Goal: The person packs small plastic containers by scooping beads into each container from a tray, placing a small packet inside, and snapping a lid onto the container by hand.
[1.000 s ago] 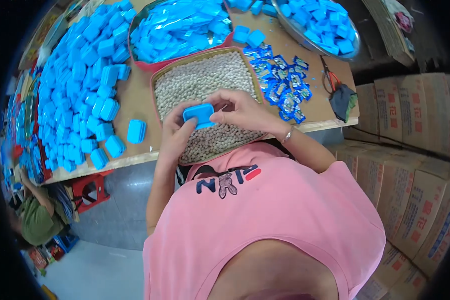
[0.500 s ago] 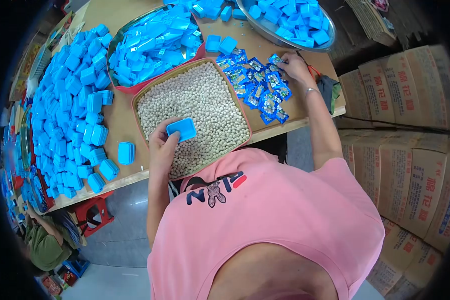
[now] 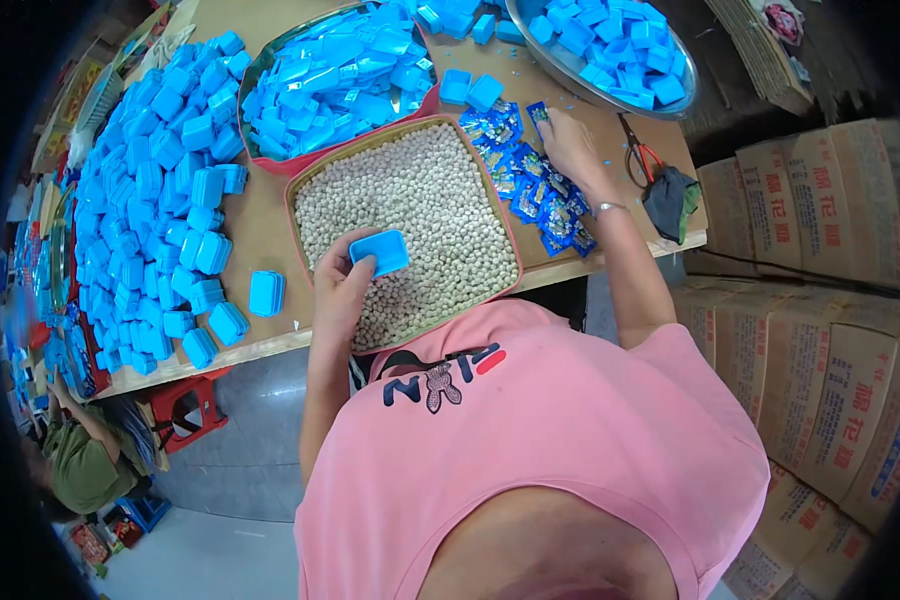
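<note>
My left hand (image 3: 338, 292) pinches an open blue plastic box (image 3: 388, 256), its hollow side up, above a square tray (image 3: 291, 215) filled with pale round beans or balls. On the right, my right hand (image 3: 572, 150) has its fingers closed on a small blue printed packet (image 3: 538, 113), at the upper edge of a heap of similar packets (image 3: 556, 218). The fingertips of that hand are partly hidden. Two blue box halves (image 3: 456, 87) lie near the heap.
Closed blue boxes (image 3: 140, 240) cover the table's left side; one box (image 3: 266, 293) lies apart. A red-rimmed bin (image 3: 288, 167) and a metal bowl (image 3: 692, 90) hold more blue pieces. Scissors (image 3: 640, 152) lie beside a dark pouch (image 3: 672, 204). Cartons (image 3: 795, 190) stand right; another person (image 3: 85, 462) sits lower left.
The view has shifted, moving the table rightward in the picture. My right hand has moved left over the packets, with its packet now turned more upright. My left hand still holds the box above the tray.
</note>
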Demonstrator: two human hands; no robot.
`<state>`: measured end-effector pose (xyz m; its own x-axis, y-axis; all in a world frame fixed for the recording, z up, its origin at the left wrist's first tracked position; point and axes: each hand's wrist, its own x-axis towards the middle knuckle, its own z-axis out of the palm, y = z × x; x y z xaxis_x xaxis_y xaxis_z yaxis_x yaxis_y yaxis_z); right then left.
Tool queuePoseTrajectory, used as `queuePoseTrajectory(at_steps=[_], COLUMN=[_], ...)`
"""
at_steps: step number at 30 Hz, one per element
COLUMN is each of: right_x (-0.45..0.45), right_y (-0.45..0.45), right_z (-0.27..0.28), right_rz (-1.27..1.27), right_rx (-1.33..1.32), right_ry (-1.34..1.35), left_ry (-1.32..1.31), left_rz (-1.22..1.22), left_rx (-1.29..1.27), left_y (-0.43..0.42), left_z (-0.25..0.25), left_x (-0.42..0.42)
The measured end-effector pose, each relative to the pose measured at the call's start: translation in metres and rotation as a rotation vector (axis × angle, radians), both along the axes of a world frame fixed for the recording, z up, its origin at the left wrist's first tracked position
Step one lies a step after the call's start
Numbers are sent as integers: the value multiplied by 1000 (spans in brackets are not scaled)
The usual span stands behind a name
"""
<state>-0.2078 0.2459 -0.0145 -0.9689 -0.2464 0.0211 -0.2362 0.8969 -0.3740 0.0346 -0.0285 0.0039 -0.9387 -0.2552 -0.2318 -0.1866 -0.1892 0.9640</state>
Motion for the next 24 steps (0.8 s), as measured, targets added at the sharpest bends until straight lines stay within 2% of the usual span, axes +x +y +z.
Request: queuePoseTrajectory(at_steps=[1,4,6,10,12,13,15,16,20,24], right_x=[5,17,19,-21,-29,-28,-23,-19,-4,-32], right_y=[-3,-13,-15,-18,-23,-25,-24,-25,-12,22], right_z=[6,37,36,13,12,10,6,8,23,-32], right_rz=[5,267,350,635,623,654,452,475,360,297], right_rx=[1,-135,-187,74,228,223,11,8,267,294], right_ry=[-4,-70,-97,-17,-55,-62,-76,-83,32,215], left_ry=[-4,13,12,29,31,35,46,37,30,58], left_rz=[5,-17,-28,-36,-13,-4,10,33,3,-5], left_rx=[1,-3,-8,-18,-18,-16,-14,-17,17,1], left_y=[0,-2,-3,-2,-1,-1,-3,-3,-3,-3], left_z=[-1,-5,-6,-4,-5,-6,-8,-9,-7,-8], left_x=[0,-2,-2,-2,-3,-2,0,1,-1,-1])
